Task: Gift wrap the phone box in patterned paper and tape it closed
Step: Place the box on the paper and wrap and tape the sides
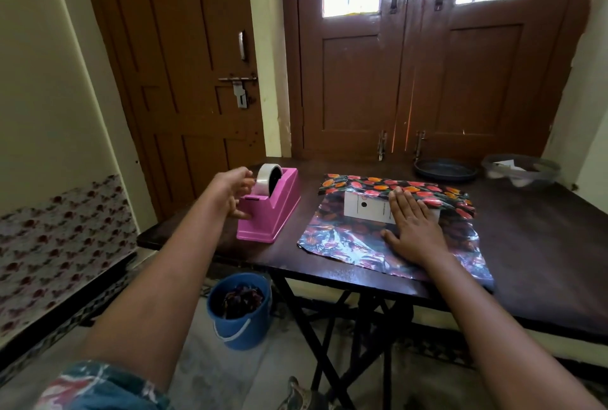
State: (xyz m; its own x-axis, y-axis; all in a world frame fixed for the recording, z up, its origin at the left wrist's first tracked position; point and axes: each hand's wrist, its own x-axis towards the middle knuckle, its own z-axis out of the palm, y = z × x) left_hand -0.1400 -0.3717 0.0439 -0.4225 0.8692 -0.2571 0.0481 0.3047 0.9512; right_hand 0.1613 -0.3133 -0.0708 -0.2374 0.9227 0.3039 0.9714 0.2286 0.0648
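One right hand [413, 227] lies flat on the phone box [365, 209] (left hand [235, 191] at dispenser [273, 212]).

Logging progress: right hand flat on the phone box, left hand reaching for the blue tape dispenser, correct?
No: the head view shows the tape dispenser is pink, not blue. The right hand lies flat on the phone box; the left hand reaches for the dispenser.

Tape dispenser [269, 209] left of paper [345, 238] on table [526, 245]; phone box [365, 209] on paper; bucket [240, 311] on floor below.
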